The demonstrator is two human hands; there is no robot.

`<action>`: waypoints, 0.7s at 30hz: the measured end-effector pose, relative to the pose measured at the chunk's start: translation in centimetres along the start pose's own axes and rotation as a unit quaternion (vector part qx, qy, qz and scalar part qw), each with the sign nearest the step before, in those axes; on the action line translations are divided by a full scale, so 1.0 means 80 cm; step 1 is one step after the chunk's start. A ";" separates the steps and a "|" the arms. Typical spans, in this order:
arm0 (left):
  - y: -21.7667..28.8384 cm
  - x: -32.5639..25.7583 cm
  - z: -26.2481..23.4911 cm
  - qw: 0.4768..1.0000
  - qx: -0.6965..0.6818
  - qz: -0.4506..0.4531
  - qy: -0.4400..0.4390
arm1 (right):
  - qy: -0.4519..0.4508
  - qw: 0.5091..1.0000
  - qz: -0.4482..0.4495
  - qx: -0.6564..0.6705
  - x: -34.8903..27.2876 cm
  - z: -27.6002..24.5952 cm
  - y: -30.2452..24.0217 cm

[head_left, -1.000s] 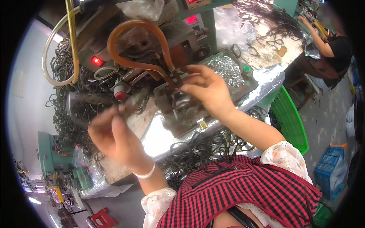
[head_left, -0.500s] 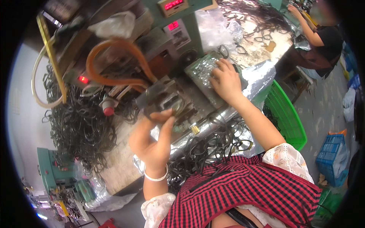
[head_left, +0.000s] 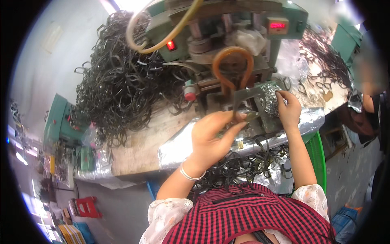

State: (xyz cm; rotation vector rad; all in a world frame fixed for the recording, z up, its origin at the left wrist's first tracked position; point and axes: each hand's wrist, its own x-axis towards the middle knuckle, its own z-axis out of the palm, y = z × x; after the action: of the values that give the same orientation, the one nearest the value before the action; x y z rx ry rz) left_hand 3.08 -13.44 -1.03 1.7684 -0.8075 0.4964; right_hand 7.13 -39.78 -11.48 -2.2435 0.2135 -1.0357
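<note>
Frame, dark and thin, is pinched near one end between the thumb and fingers of our left hand, held close over the metal fixture. Counting from that hand, our right hand is between two and three o'clock, its fingertips close together at the pile of shiny bits; we cannot tell whether they grip one. A light pinch and a steady wrist should suit so slender a piece, and we would mind its rim against the fixture. Bits this small call for fingertips alone, we judge. The orange hose at twelve o'clock and tangled frames at four could snag, so we should give both room.
</note>
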 end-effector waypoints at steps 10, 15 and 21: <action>-0.074 0.007 -0.106 0.934 0.289 -0.069 0.198 | -0.111 0.981 0.098 0.127 -0.012 -0.027 -0.033; -0.156 0.038 -0.084 0.845 0.503 -0.175 -0.048 | -0.110 0.976 0.071 0.176 0.001 -0.001 -0.066; -0.165 0.030 -0.111 0.861 0.466 -0.144 -0.142 | -0.058 0.988 0.093 0.113 -0.034 -0.031 0.001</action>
State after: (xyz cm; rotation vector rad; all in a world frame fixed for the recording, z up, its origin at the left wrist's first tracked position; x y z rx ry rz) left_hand 14.82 -3.22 -5.06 2.8676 -0.4878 0.4585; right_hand 3.52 -39.96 -12.01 -2.0280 0.2361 -0.7865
